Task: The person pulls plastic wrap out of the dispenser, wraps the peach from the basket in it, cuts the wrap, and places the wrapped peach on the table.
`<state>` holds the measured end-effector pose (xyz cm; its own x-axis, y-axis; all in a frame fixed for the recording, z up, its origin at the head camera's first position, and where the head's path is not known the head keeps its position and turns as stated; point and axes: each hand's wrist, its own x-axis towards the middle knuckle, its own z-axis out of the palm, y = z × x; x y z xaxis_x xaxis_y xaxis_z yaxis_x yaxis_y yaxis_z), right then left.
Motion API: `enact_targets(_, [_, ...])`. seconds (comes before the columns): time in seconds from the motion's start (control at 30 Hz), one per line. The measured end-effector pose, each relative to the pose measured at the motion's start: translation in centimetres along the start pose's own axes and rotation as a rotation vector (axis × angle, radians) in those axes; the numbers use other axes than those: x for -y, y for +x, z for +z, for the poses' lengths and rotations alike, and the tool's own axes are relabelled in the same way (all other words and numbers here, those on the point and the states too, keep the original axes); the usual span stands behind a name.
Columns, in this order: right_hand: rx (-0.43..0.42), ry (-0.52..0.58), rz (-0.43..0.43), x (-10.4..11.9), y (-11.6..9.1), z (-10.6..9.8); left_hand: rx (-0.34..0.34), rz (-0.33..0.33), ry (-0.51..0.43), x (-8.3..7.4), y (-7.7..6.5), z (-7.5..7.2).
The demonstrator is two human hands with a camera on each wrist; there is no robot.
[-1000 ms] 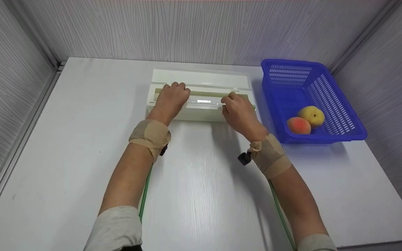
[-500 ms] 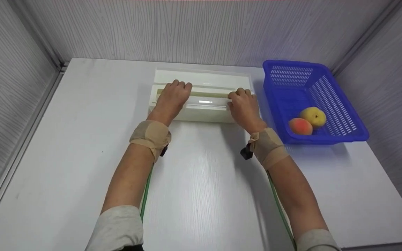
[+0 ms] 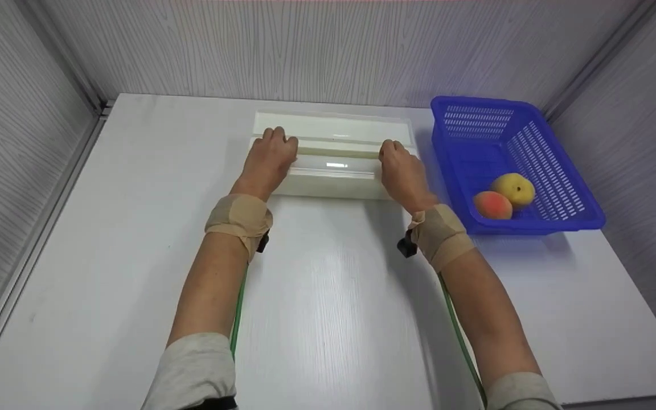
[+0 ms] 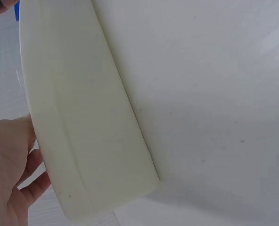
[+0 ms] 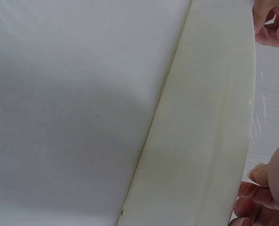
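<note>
A white cling film dispenser box [image 3: 333, 187] lies at the back middle of the table, its lid [image 3: 333, 126] tipped back toward the wall. My left hand [image 3: 269, 160] is over its left end with fingers curled, pinching the clear film. Over the right end, my right hand [image 3: 405, 175] pinches the film with thumb and fingers. Glossy cling film [image 5: 263, 106] stretches between the two hands above the box in the right wrist view. The box's front wall [image 4: 83, 108] fills much of the left wrist view and partly hides the left fingertips.
A blue plastic basket [image 3: 527, 226] stands right of the box, close to the right forearm. Inside it lie a reddish peach [image 3: 493, 205] and a yellow fruit [image 3: 514, 189]. Panel walls border the white table [image 3: 328, 319] at the back and sides.
My right hand has moved right and slightly back along the box toward its end. The left hand has shifted a little left, so the hands are farther apart. The basket and fruit stay put.
</note>
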<state>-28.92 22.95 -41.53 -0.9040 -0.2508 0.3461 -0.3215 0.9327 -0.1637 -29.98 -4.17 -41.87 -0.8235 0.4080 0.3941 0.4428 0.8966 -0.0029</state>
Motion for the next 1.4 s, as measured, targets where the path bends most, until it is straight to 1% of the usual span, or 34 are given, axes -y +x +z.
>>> enact_targets(0.07, [0.006,0.031,0.008,-0.1,0.0,-0.1,-0.016,-0.007,-0.005,0.4,-0.1,-0.1])
enact_targets(0.17, [-0.016,0.070,-0.006,-0.3,0.1,-0.2,-0.040,0.001,0.001,1.1,-0.3,-0.5])
enact_targets(0.27, [-0.036,0.117,-0.028,-0.6,0.2,-0.3,-0.044,0.002,0.003,1.9,-0.3,-1.0])
enact_targets(0.33, [-0.034,0.161,-0.032,-0.8,0.2,-0.5,-0.054,-0.012,-0.005,2.3,-0.3,-1.3])
enact_targets(0.4, [-0.029,0.202,-0.026,-1.0,0.3,-0.6,-0.071,-0.026,-0.033,2.7,-0.4,-1.5])
enact_targets(0.47, [-0.034,0.232,-0.031,-1.2,0.3,-0.7,-0.089,-0.032,-0.068,2.7,-0.5,-1.6])
enact_targets(0.53, [-0.034,0.250,-0.026,-1.3,0.4,-0.7,-0.080,-0.019,-0.087,2.4,-0.6,-1.5])
enact_targets(0.6, [-0.043,0.253,-0.027,-1.3,0.4,-0.7,-0.046,0.003,-0.069,1.8,-0.6,-1.4])
enact_targets(0.67, [-0.037,0.262,-0.020,-1.3,0.3,-0.6,-0.003,0.006,-0.031,1.3,-0.4,-1.2])
enact_targets(0.73, [-0.037,0.272,-0.028,-1.2,0.3,-0.4,0.034,-0.017,0.011,1.1,-0.3,-1.0])
enact_targets(0.8, [-0.037,0.282,-0.047,-1.1,0.3,-0.3,0.056,-0.051,0.035,1.0,-0.2,-1.0])
enact_targets(0.9, [-0.065,0.298,-0.098,-1.0,0.1,-0.1,0.049,-0.058,0.068,1.1,-0.3,-0.9])
enact_targets(1.0, [-0.098,0.303,-0.128,-1.0,-0.1,-0.1,0.013,-0.035,0.103,1.3,-0.4,-0.7])
enact_targets(1.07, [-0.111,0.301,-0.136,-1.0,-0.1,-0.1,-0.005,-0.032,0.108,1.4,-0.5,-0.7])
enact_targets(1.17, [-0.102,0.296,-0.117,-1.0,-0.1,-0.1,-0.001,-0.043,0.072,1.6,-0.6,-0.9])
enact_targets(1.3, [-0.071,0.301,-0.089,-1.0,-0.1,0.0,0.031,-0.058,-0.028,2.2,-0.7,-1.5])
enact_targets(1.4, [-0.068,0.302,-0.089,-1.1,-0.1,0.0,0.007,-0.074,-0.107,2.7,-0.8,-2.1])
